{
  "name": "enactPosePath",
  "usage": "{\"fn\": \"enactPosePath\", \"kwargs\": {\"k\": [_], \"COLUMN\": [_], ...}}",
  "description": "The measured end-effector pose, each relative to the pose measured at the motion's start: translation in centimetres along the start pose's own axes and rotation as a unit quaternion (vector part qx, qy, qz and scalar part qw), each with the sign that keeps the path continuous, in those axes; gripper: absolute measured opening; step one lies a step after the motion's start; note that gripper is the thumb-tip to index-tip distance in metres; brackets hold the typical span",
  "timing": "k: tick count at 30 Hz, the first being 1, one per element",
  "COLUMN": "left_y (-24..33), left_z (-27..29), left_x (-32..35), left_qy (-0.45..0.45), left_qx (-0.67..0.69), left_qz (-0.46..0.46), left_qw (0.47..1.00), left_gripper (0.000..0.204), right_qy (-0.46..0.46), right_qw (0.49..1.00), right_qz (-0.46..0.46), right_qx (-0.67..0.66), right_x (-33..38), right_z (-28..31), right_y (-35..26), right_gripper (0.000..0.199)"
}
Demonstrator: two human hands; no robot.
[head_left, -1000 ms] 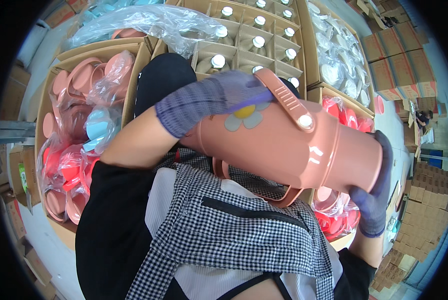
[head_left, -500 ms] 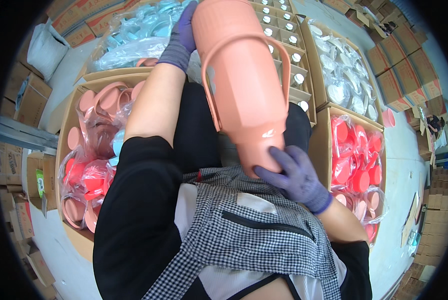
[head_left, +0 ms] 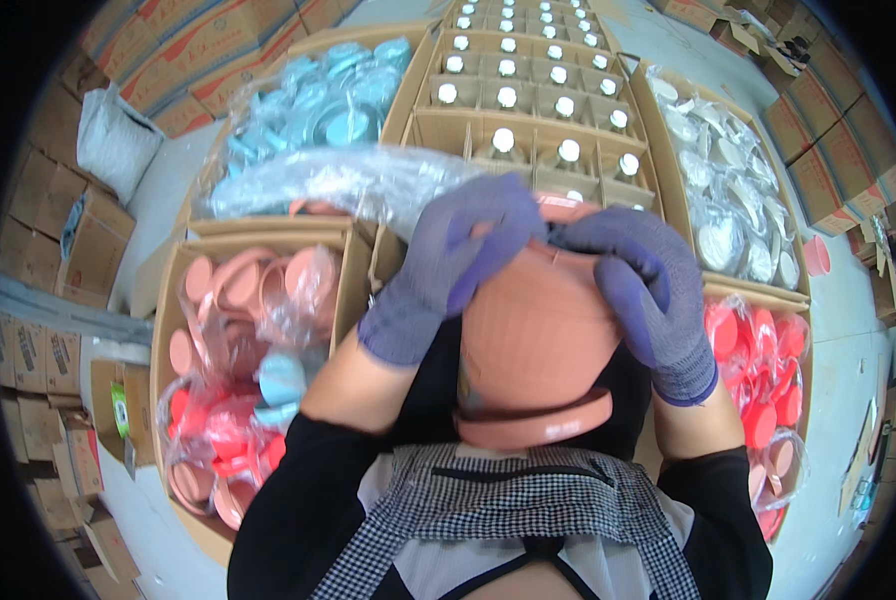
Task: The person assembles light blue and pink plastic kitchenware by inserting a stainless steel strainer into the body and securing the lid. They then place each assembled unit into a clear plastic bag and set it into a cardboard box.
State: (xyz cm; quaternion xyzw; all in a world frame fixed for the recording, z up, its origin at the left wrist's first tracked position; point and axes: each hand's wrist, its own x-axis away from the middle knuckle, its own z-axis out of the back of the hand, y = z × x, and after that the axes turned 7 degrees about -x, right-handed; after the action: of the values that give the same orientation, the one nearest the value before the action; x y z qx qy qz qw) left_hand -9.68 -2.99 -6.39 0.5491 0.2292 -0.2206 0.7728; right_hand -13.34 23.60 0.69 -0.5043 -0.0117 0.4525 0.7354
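Note:
A large salmon-pink plastic jug [head_left: 538, 335] stands between my legs, tilted, with its looped handle [head_left: 553, 425] toward my apron. My left hand [head_left: 458, 260], in a purple-grey glove, grips the left of the jug's upper end and is smeared by motion. On the other side, my gloved right hand [head_left: 658, 285] curls over the same end, thumb against the jug's wall. Part of a pink rim [head_left: 565, 207] shows beyond the fingers. A small dark patch lies between the two hands; I cannot make out what it is. My fingers hide most of the jug's end.
Ahead stands a divided carton [head_left: 528, 125] of white-capped bottles. Bagged blue parts [head_left: 348, 125] fill a box at far left, with pink and red parts [head_left: 243, 285] nearer. On the right are boxes of white parts [head_left: 723, 190] and red parts [head_left: 758, 370]. Clear plastic [head_left: 338, 180] drapes over edges.
The jug has come down and turned, its handle now nearest me. My left hand has moved down and my right hand up, from its narrow end, so both meet at the far end.

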Motion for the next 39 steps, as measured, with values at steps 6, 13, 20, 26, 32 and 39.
{"fn": "enactPosePath", "kwargs": {"k": [6, 13, 20, 26, 32, 39], "left_y": [10.7, 5.4, 2.9, 2.7, 1.7, -7.9], "left_z": [-1.5, 0.0, 2.5, 2.7, 1.0, -1.1], "left_x": [-3.7, -5.8, -3.1, -6.8, -8.1, -13.6], "left_qy": [-0.146, 0.032, -0.029, -0.215, -0.041, 0.042], "left_qx": [-0.131, -0.027, 0.463, -0.134, 0.141, 0.303], "left_qz": [-0.103, 0.125, -0.13, -0.241, 0.134, 0.216], "left_qw": [0.975, 0.991, 0.877, 0.937, 0.98, 0.927], "left_gripper": [0.033, 0.052, 0.028, 0.061, 0.079, 0.043], "right_qy": [-0.006, -0.033, 0.061, 0.175, 0.187, 0.029], "right_qw": [0.995, 0.969, 0.968, 0.874, 0.918, 0.898], "right_qz": [-0.04, 0.174, 0.059, -0.12, -0.068, 0.252], "right_qx": [-0.086, -0.175, -0.236, -0.438, -0.342, 0.36], "right_x": [-6.1, -4.1, -2.7, -1.6, -5.5, -10.8], "right_z": [0.1, 2.0, 1.7, 1.6, 2.3, 3.8], "right_y": [9.9, 12.7, 10.3, 9.6, 8.2, 14.8], "right_gripper": [0.05, 0.067, 0.055, 0.074, 0.069, 0.073]}}
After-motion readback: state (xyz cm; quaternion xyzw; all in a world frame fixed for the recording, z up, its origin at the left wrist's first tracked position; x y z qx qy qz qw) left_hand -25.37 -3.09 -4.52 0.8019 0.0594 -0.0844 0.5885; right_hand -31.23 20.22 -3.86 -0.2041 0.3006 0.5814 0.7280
